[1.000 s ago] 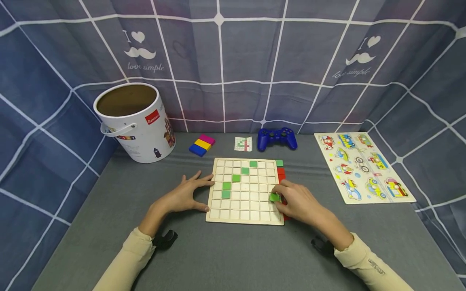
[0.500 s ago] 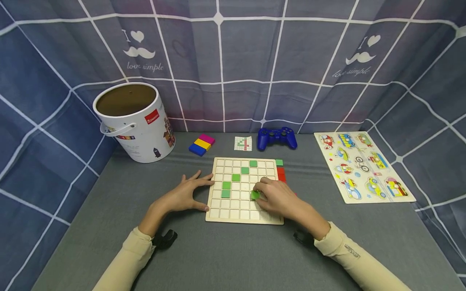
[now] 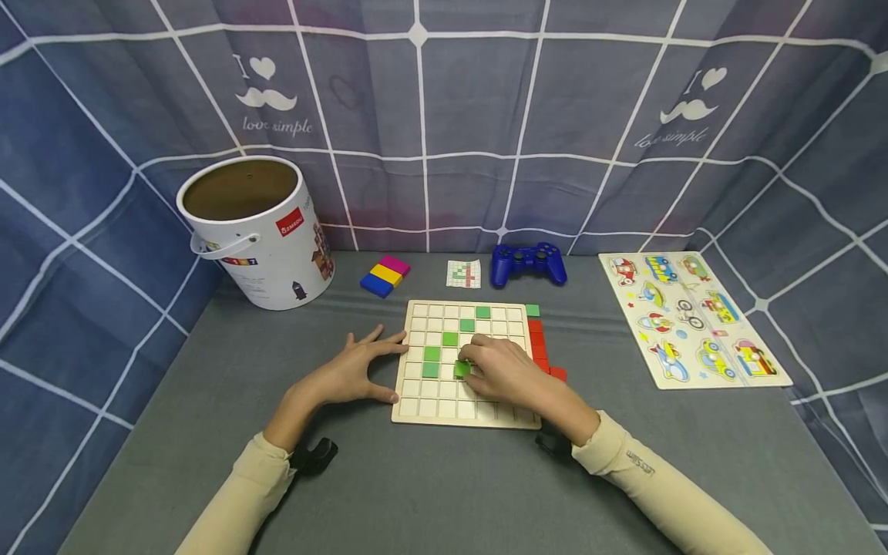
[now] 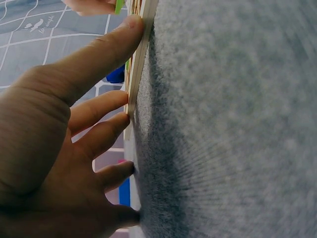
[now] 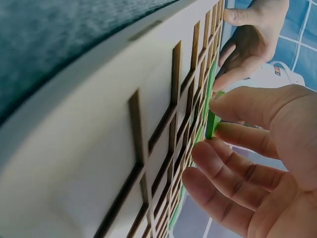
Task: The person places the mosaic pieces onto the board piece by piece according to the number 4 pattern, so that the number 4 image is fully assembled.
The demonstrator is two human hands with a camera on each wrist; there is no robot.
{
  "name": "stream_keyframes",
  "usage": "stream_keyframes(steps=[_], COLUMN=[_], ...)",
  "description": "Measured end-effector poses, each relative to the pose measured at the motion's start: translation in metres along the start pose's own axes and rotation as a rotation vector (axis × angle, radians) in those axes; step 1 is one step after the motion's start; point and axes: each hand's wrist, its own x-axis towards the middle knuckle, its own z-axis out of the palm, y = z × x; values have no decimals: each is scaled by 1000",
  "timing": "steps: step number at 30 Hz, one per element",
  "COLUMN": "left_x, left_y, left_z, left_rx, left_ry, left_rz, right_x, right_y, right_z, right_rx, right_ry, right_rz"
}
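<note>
the head view looks forward and down from above the near edge of the wooden grid board (image 3: 466, 362), taking in the whole grey table and the checked cloth behind it. the left wrist view sits low beside the board's left edge (image 4: 140, 54), very close, turned on its side. the right wrist view skims across the board's cells (image 5: 148, 144), also close, facing the left hand (image 5: 250, 42). all three share the board.

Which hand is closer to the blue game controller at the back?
Right. The right hand lies over the grid board, below the controller; the left hand rests at the board's left edge, farther away.
</note>
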Motion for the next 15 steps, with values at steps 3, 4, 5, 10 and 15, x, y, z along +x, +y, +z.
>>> stream_keyframes(steps=[3, 4, 5, 10, 15], left_x=[-1, -1, -2, -2, -2], left_y=[0, 1, 2, 3, 1], left_z=[0, -1, -1, -2, -1], left_rx=[-3, -4, -7, -8, -2], left_ry=[4, 5, 5, 4, 2], left_rz=[8, 10, 10, 11, 11], right_x=[6, 8, 9, 17, 23], right_y=[-3, -3, -4, -8, -10], right_z=[2, 3, 3, 6, 8], right_rx=[2, 7, 6, -14, -18], right_ry=[-21, -28, -33, -65, -89], right_rz=[-3, -3, -6, -16, -32])
